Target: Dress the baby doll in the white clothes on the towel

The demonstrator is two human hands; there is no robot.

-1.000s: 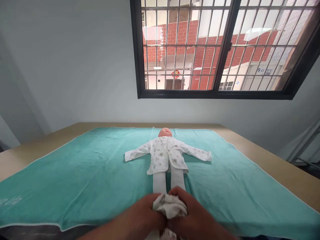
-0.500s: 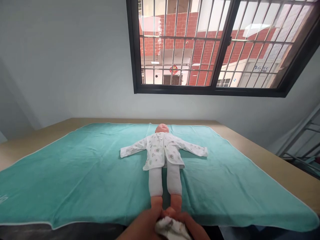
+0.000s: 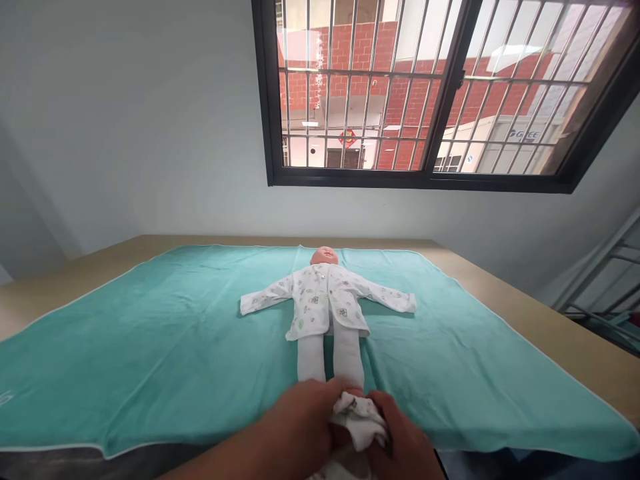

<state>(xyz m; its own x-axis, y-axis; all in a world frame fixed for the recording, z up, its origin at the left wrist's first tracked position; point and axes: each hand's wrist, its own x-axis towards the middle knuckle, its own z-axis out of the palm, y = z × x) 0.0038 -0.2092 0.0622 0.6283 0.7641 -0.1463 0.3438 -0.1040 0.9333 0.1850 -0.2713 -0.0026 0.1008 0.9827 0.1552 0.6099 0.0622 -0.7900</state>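
Note:
A baby doll (image 3: 325, 255) lies on its back with arms spread, wearing a white printed jacket (image 3: 311, 303) and white leg coverings (image 3: 349, 358). At its feet, my left hand (image 3: 305, 420) grips the left side of a bunched white printed baby garment (image 3: 363, 423). My right hand (image 3: 400, 437) is closed on the garment's other side. The bunched cloth is around or right at the doll's foot on the right; the hands hide which. My left hand also covers the other foot.
A turquoise blanket (image 3: 165, 360) lies under the doll on a wooden table (image 3: 520, 303). Behind stand a grey wall (image 3: 150, 133) and a barred window (image 3: 425, 87). A metal frame (image 3: 600, 273) is at the far right.
Both hands have moved forward and slightly right with the garment, from below the doll's feet up to its ankles. The feet are now mostly covered. The doll lies as before.

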